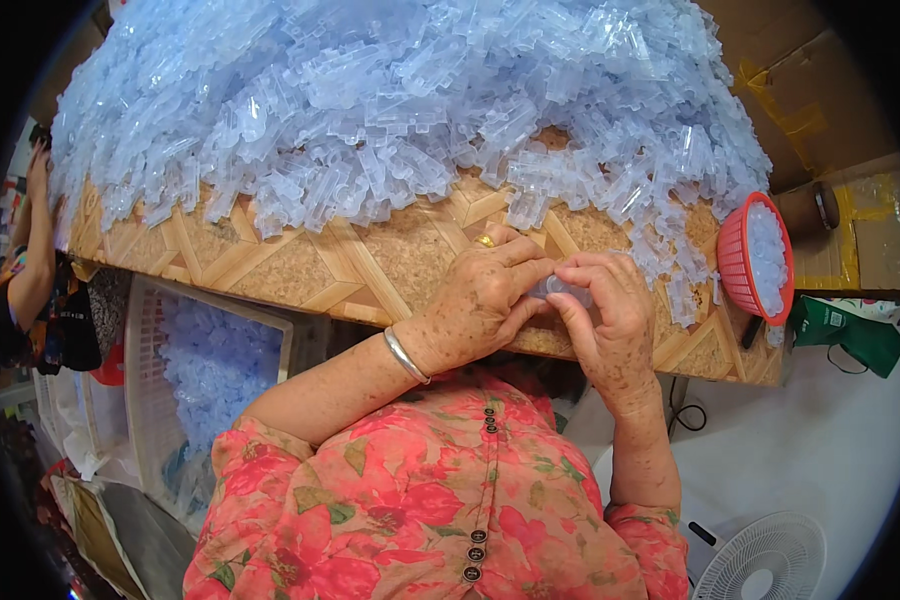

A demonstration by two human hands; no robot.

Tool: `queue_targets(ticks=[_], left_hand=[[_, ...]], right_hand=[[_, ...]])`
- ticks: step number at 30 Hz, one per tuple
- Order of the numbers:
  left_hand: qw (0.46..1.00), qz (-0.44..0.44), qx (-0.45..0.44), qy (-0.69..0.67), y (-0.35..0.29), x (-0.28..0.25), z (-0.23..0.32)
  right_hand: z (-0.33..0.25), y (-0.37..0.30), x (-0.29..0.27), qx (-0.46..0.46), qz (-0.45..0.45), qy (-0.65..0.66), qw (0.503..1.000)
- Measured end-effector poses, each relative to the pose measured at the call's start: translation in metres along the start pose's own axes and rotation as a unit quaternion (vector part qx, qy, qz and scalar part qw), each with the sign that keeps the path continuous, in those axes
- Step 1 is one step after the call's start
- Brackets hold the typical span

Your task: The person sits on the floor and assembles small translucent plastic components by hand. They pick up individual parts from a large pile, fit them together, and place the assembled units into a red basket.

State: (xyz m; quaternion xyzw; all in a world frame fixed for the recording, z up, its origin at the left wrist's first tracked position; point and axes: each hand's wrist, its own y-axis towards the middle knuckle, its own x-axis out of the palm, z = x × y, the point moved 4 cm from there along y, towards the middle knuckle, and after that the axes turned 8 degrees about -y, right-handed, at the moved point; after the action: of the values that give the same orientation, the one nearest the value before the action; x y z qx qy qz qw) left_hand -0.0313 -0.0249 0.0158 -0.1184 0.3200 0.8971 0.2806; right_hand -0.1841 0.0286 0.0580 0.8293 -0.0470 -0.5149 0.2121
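At the near edge of the table (pixel 345 262), my two hands meet over a small clear plastic piece (pixel 553 287). My left hand (pixel 482 290), with a ring and a bracelet, has its fingers bent in against the piece. Thumb and forefinger of my right hand (pixel 610 305) pinch it from the other side. Fingers cover most of the piece, so its full shape is hidden. Just beyond my hands spreads a large heap of clear, bluish plastic pieces (pixel 390 110), with loose ones scattered close to my right hand.
A red plastic basket (pixel 735 255) of small clear pieces stands at the table's right edge. Left below the table is a white crate (pixel 145 400) holding more pieces. A fan (pixel 760 570) sits lower right, cardboard boxes (pixel 810 110) upper right. Another person's arm (pixel 35 240) shows far left.
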Motion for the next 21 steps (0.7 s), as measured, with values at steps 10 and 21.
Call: queue_targets(ticks=[10,21], left_hand=[[0.998,0.040,0.001,0.038,-0.003,-0.011,0.009],[0.932,-0.106,-0.272,-0.215,0.008,0.000,-0.001]], right_hand=[[0.002,-0.006,-0.010,0.069,0.023,0.014,0.997],[0.030,-0.007,0.007,0.360,-0.300,0.266,0.842]])
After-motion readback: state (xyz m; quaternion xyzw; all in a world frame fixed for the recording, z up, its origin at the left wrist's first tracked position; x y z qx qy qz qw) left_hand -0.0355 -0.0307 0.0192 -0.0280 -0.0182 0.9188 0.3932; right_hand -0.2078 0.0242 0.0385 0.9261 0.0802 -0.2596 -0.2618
